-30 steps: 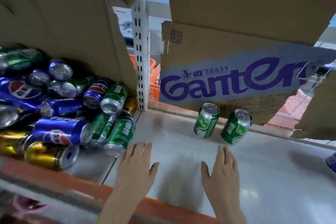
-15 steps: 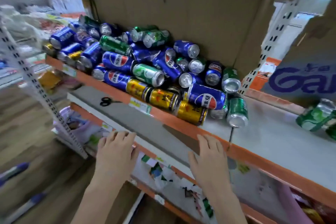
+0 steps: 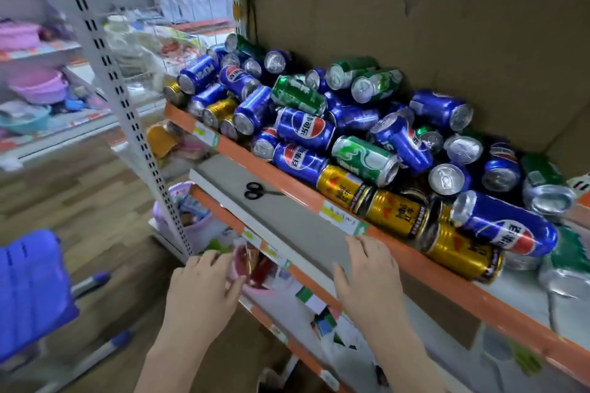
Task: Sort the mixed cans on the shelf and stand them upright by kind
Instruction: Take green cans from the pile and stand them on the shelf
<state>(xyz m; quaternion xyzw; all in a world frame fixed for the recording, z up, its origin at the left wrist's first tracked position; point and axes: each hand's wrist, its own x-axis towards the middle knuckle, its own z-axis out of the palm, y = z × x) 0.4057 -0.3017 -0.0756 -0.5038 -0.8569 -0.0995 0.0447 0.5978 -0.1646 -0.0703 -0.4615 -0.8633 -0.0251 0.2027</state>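
Observation:
A heap of mixed cans lies on the orange-edged shelf (image 3: 415, 257), all on their sides. Among them are a blue Pepsi can (image 3: 305, 128), a green can (image 3: 364, 159) and a gold can (image 3: 396, 214) near the front edge. My left hand (image 3: 204, 290) hovers palm down below the shelf, fingers relaxed, holding nothing. My right hand (image 3: 370, 281) hovers just under the shelf's front edge, fingers spread and empty, a little short of the gold cans.
Torn cardboard (image 3: 415, 41) walls the shelf at the back. Black scissors (image 3: 255, 191) lie on the grey lower shelf (image 3: 287, 217). A perforated upright post (image 3: 127, 105) stands left. A blue stool (image 3: 28, 290) and plastic baskets (image 3: 38, 86) are further left.
The view has swung left from the open shelf with two upright green cans to the can heap. Both hands came back off the shelf and now hover below its front edge.

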